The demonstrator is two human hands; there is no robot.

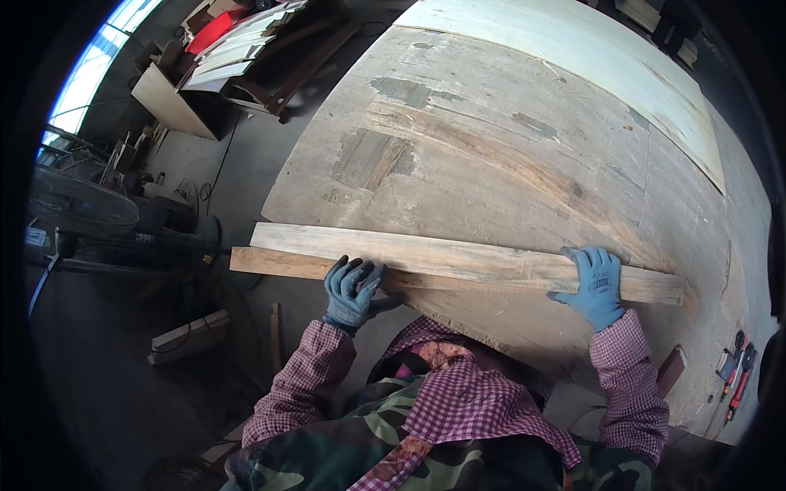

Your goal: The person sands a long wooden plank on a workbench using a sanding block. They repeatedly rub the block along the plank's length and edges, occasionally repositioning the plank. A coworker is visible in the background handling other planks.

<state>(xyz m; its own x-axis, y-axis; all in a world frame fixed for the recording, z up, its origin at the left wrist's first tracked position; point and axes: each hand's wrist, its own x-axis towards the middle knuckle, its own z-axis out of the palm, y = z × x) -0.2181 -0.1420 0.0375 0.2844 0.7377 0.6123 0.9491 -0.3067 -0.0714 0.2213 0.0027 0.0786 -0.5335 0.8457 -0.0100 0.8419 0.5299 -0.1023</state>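
A long pale wooden board [393, 247] lies crosswise near the table's front edge, its left end sticking out past the table. Along its near side runs a narrower, browner wooden strip [282, 263], also overhanging at the left. My left hand [352, 293], in a blue glove with dark fingertips, curls its fingers over the strip, left of the middle. Near the right end, my gloved right hand [596, 285] grips the pale board, with fingers over its top and the thumb at its near edge. Whether the right hand also holds the strip is hidden.
The worktable [458, 196] has a worn, patched top with a large pale sheet [573, 65] along its far side. Red-handled tools [738, 376] lie at the right edge. On the floor at left are wood blocks [190, 335]; a fan [82, 204] stands beyond them. Stacked slats [241, 53] sit far left.
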